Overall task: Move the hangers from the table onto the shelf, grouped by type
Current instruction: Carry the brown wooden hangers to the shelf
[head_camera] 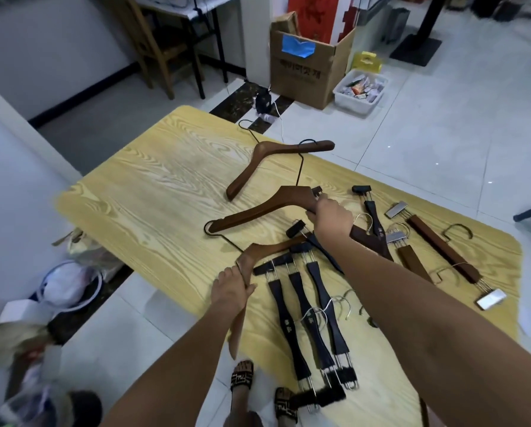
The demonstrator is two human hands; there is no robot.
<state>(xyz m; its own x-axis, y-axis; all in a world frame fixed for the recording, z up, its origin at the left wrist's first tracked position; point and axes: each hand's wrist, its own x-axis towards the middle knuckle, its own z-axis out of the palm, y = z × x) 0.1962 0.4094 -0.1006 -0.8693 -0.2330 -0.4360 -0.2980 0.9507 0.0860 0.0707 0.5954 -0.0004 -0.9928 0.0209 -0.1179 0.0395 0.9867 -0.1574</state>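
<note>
Early stage: shelf not in view, nothing visibly moved. Left hand (232, 288) grips one wooden coat hanger (273, 247) overhanging the tabletop (153, 180) near edge; right hand (332, 217) grips a second wooden hanger (258, 212). Third wooden hanger (276, 161), black clip hangers (307, 315) and brown clip hangers (443, 251) lie on the tabletop. Bare wood far-left gives lifting room

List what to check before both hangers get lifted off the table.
1. Left hand grips the lighter wooden hanger: ok.
2. Right hand grips the darker wooden hanger: ok.
3. Both held hangers are the same type: ok.
4. Lighter hanger is free of the black clip hangers: not ok, its far arm runs among them.
5. Shelf within reach: cannot tell, not in view.
6. Third wooden hanger collected: not ok, it lies on the table.
</note>
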